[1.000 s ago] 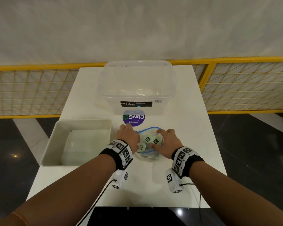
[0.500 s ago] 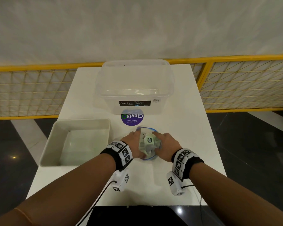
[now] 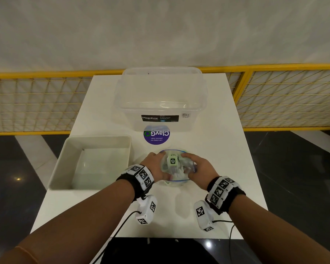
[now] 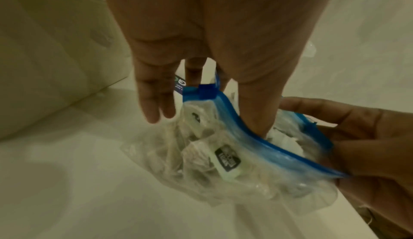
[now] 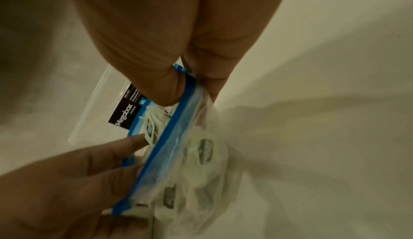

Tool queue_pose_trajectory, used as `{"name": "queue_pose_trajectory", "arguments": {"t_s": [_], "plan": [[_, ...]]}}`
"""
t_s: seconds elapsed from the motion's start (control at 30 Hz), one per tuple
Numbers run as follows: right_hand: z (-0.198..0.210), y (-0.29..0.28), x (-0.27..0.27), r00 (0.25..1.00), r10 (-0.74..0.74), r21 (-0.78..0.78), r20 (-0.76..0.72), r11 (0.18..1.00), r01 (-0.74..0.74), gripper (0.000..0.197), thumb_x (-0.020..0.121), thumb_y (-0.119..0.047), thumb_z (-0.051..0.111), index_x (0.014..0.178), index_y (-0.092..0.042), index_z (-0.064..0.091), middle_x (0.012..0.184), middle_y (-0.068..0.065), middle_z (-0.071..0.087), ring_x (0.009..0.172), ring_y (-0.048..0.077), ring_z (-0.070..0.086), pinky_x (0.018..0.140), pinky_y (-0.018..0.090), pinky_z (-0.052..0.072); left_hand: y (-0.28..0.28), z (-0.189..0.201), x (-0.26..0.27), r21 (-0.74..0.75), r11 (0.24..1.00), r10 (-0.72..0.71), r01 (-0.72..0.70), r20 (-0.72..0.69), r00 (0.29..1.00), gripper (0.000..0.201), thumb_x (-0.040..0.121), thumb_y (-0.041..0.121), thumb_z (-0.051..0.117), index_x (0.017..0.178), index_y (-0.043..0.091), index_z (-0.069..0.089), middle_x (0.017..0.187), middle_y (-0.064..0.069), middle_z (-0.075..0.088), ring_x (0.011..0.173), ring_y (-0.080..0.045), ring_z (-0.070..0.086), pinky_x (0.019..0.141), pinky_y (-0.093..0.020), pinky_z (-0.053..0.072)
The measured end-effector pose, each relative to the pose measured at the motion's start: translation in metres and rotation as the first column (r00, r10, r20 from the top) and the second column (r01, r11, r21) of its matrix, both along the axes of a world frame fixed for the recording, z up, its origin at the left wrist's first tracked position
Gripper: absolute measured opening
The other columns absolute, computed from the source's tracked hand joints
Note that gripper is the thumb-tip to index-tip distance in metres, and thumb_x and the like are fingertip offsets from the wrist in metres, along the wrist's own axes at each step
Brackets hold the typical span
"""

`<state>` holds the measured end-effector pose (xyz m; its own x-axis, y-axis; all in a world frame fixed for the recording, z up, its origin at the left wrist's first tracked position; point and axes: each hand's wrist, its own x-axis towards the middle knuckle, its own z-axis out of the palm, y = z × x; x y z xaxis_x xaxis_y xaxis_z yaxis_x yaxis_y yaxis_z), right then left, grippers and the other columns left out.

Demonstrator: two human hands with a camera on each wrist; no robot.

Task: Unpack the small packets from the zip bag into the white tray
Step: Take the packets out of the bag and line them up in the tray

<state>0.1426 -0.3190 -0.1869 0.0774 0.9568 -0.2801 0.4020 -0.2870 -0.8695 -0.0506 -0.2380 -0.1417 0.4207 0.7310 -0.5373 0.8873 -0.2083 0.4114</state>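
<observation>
Fingers (image 4: 156, 99) of the left hand (image 3: 156, 166) hung nearly straight outside the zip bag (image 4: 223, 163) while its thumb reached down into the open mouth, so that hand gripped the blue zip rim on its own side. The right hand (image 3: 198, 166) pinched the opposite rim between thumb and curled fingers. The bag stood on the white table (image 3: 217, 130) near the front edge, about midway across, and was full of small packets (image 3: 172, 161), pale green with dark labels, one sticking up at the mouth. Just left of the bag, at the table's left edge, sat the white tray (image 3: 65, 168); no packets showed in it. Behind the bag lay a round purple ClayGo sticker (image 3: 156, 138), and behind that stood a clear Megabox storage box (image 3: 160, 103) toward the far edge. A yellow mesh fence (image 3: 284, 100) ran behind the table.
</observation>
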Motion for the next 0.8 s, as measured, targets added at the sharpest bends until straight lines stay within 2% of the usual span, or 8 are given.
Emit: {"name": "queue_pose_trajectory", "arguments": {"t_s": [0.03, 0.13, 0.27, 0.33, 0.43, 0.63, 0.7, 0.8], "plan": [[0.0, -0.001, -0.001, 0.999, -0.025, 0.006, -0.04, 1.0, 0.025, 0.068, 0.072, 0.013, 0.054, 0.119, -0.036, 0.06, 0.125, 0.002, 0.063, 0.097, 0.017, 0.062, 0.072, 0.01, 0.046, -0.001, -0.001, 0.001, -0.003, 1.0, 0.0, 0.0, -0.027, 1.0, 0.093, 0.066, 0.054, 0.077, 0.142, 0.033, 0.027, 0.122, -0.01, 0.044, 0.113, -0.032, 0.053, 0.096, -0.04, 0.046], [-0.002, -0.002, -0.002, 0.998, -0.054, -0.004, -0.043, 0.999, 0.054, 0.067, 0.076, 0.012, 0.052, 0.117, -0.042, 0.058, 0.126, 0.001, 0.062, 0.108, 0.022, 0.063, 0.092, 0.031, 0.053, -0.003, 0.001, 0.004, -0.024, 1.0, -0.014, 0.012, -0.079, 0.997, 0.091, 0.064, 0.062, 0.071, 0.14, 0.04, 0.026, 0.113, -0.01, 0.044, 0.104, -0.036, 0.057, 0.09, -0.042, 0.049], [-0.005, -0.004, -0.005, 0.971, 0.111, -0.11, 0.214, 0.99, -0.089, 0.076, 0.08, -0.005, 0.062, 0.148, -0.025, 0.033, 0.146, 0.007, 0.042, 0.132, 0.023, 0.044, 0.112, 0.037, 0.036, 0.0, -0.004, 0.011, -0.026, 1.0, 0.005, -0.007, -0.067, 0.998, 0.088, 0.071, 0.028, 0.076, 0.146, 0.029, 0.029, 0.128, -0.012, 0.056, 0.113, -0.032, 0.057, 0.089, -0.033, 0.05], [-0.006, -0.002, -0.009, 0.965, 0.138, -0.118, 0.223, 0.986, -0.114, 0.084, 0.081, -0.014, 0.068, 0.152, -0.025, 0.024, 0.143, 0.009, 0.044, 0.131, 0.026, 0.044, 0.11, 0.038, 0.038, 0.0, -0.006, 0.013, -0.019, 1.0, 0.011, -0.011, -0.028, 1.0, 0.082, 0.076, 0.018, 0.073, 0.146, 0.025, 0.032, 0.128, -0.008, 0.058, 0.115, -0.029, 0.057, 0.091, -0.029, 0.047], [-0.008, 0.006, -0.01, 0.943, 0.175, -0.12, 0.283, 0.982, -0.146, 0.09, 0.078, -0.019, 0.07, 0.152, -0.029, 0.02, 0.133, 0.012, 0.049, 0.123, 0.029, 0.05, 0.104, 0.037, 0.042, 0.0, -0.011, 0.009, 0.002, 1.0, 0.018, -0.018, -0.033, 0.999, 0.075, 0.077, 0.022, 0.074, 0.142, 0.024, 0.036, 0.13, -0.006, 0.056, 0.116, -0.028, 0.056, 0.093, -0.028, 0.044], [-0.001, 0.018, -0.017, 0.941, 0.203, -0.165, 0.272, 0.973, -0.162, 0.089, 0.07, -0.029, 0.078, 0.145, -0.02, 0.031, 0.128, 0.012, 0.05, 0.119, 0.029, 0.053, 0.102, 0.037, 0.044, 0.0, -0.006, 0.006, 0.14, 0.987, -0.042, 0.076, -0.23, 0.972, 0.07, 0.066, 0.038, 0.083, 0.127, 0.029, 0.048, 0.121, -0.009, 0.041, 0.111, -0.032, 0.049, 0.093, -0.039, 0.045], [0.001, 0.021, -0.017, 0.947, 0.179, -0.157, 0.265, 0.977, -0.141, 0.092, 0.066, -0.034, 0.08, 0.143, -0.018, 0.033, 0.125, 0.012, 0.051, 0.115, 0.029, 0.054, 0.099, 0.039, 0.047, 0.004, -0.002, 0.008, 0.157, 0.985, -0.038, 0.07, -0.198, 0.979, 0.065, 0.067, 0.031, 0.084, 0.124, 0.027, 0.053, 0.12, -0.008, 0.044, 0.109, -0.03, 0.054, 0.09, -0.036, 0.046], [0.003, 0.023, -0.017, 0.958, 0.12, -0.119, 0.261, 0.989, -0.091, 0.085, 0.072, -0.029, 0.077, 0.143, -0.015, 0.032, 0.126, 0.012, 0.052, 0.117, 0.028, 0.05, 0.1, 0.037, 0.044, 0.012, 0.001, 0.007, 0.129, 0.99, -0.035, 0.051, -0.121, 0.992, 0.07, 0.067, 0.026, 0.085, 0.128, 0.026, 0.051, 0.121, -0.006, 0.053, 0.109, -0.026, 0.057, 0.089, -0.032, 0.046]]}}
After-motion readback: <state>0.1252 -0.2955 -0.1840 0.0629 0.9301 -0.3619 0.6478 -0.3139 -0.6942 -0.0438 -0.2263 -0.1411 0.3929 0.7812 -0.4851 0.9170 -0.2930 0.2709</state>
